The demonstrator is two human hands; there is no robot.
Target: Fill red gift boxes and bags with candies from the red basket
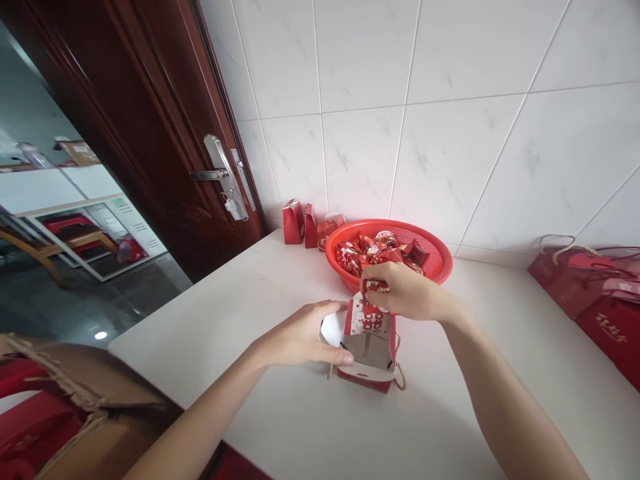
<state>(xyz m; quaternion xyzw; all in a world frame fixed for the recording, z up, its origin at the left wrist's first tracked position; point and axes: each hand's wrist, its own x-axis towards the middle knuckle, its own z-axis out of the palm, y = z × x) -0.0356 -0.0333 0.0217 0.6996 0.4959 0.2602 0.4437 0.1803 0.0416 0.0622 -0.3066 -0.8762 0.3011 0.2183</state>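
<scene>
A small red gift box [367, 380] with twine handles lies open on the white table, its pale inside facing up. My left hand [313, 333] grips the box at its left side, thumb over the edge. Above the far end of the box, my right hand [400, 290] is closed on a red-and-white printed candy packet [373, 317]. Part of that packet is hidden by my fingers, so I cannot tell whether it is one or several. Just behind my right hand is a red plastic basket [440, 257] holding several red-wrapped candies [370, 247].
Two small red boxes [293, 222] and a red packet [330, 230] stand against the tiled wall. Red gift bags [575, 280] lie at the right. A cardboard box [115, 427] with red things stands at the lower left, near a wooden door [150, 100].
</scene>
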